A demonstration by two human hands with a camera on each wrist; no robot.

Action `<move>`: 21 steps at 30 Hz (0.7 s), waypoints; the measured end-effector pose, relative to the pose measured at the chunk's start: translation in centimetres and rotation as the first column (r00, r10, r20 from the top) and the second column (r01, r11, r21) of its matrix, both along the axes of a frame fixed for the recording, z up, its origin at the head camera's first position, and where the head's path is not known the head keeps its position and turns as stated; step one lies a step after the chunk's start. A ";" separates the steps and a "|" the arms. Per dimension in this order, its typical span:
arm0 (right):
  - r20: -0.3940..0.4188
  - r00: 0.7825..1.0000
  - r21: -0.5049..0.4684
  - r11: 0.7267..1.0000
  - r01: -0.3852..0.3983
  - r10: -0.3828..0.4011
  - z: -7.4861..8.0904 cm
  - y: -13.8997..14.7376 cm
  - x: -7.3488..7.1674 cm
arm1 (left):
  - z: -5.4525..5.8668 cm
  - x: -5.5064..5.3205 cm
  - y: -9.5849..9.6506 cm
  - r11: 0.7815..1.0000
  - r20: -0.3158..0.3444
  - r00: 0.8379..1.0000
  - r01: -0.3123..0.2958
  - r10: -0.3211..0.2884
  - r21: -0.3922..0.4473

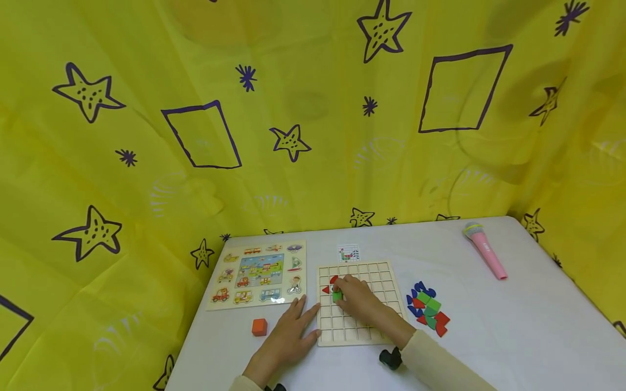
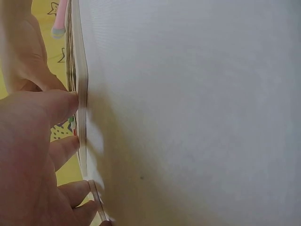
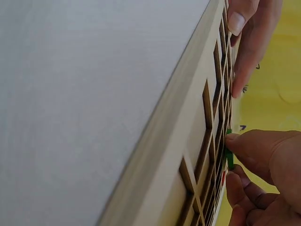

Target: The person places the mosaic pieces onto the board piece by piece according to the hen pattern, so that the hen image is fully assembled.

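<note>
A wooden grid board [image 1: 352,343] lies on the white table. My right hand [image 1: 359,301] reaches over its left part, thumb and fingers pinching a green block [image 1: 337,297] at one of the cells. In the right wrist view the green block [image 3: 230,159] appears edge-on between thumb and fingertips. Beside it on the board are red pieces [image 1: 326,290], partly hidden by the fingers. My left hand [image 1: 288,338] rests along the board's left edge with fingers spread. In the left wrist view, its thumb and fingertips touch the board's rim [image 2: 82,94].
Right of the board lies a loose pile of blue, green and red pieces [image 1: 432,305]. A small pattern card [image 1: 349,253] is behind the board. An orange cube [image 1: 260,327] and a picture puzzle [image 1: 299,252] are at the left. A pink toy microphone [image 1: 489,255] lies at back right.
</note>
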State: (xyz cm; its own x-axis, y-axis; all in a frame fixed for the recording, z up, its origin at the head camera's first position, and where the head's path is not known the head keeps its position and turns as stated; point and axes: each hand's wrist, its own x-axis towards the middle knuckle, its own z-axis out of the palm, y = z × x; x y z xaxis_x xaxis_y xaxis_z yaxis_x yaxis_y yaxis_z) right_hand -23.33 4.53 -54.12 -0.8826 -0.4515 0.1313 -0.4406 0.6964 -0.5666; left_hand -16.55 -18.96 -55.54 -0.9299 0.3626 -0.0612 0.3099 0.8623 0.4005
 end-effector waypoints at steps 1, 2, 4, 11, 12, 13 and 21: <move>-0.003 1.000 -0.003 1.000 -0.006 0.006 0.1 0.0 0.1 | 0.0 0.0 0.0 1.000 -0.001 1.000 0.000 0.000 0.000; -0.004 1.000 -0.011 1.000 -0.011 0.011 0.1 -0.1 0.1 | 0.0 0.0 0.0 1.000 -0.001 1.000 0.000 0.000 0.001; -0.004 1.000 -0.015 1.000 -0.024 0.024 0.2 -0.1 0.2 | 0.0 0.0 0.0 1.000 -0.002 1.000 0.002 -0.002 0.001; -0.004 0.998 0.001 0.998 -0.058 0.058 0.3 0.0 0.4 | 0.0 0.0 0.0 1.000 -0.003 1.000 0.006 -0.006 0.001; -0.008 0.998 0.002 0.998 -0.060 0.060 0.3 0.0 0.3 | 0.0 0.0 0.0 1.000 -0.003 1.000 0.005 -0.005 0.000; -0.010 0.998 0.000 0.998 -0.062 0.062 0.3 0.0 0.3 | 0.0 0.0 0.0 1.000 -0.003 1.000 0.004 -0.004 0.002; -0.007 0.997 0.009 0.997 -0.071 0.071 0.3 0.2 0.2 | 0.0 0.0 0.0 1.000 0.000 1.000 -0.001 0.001 0.008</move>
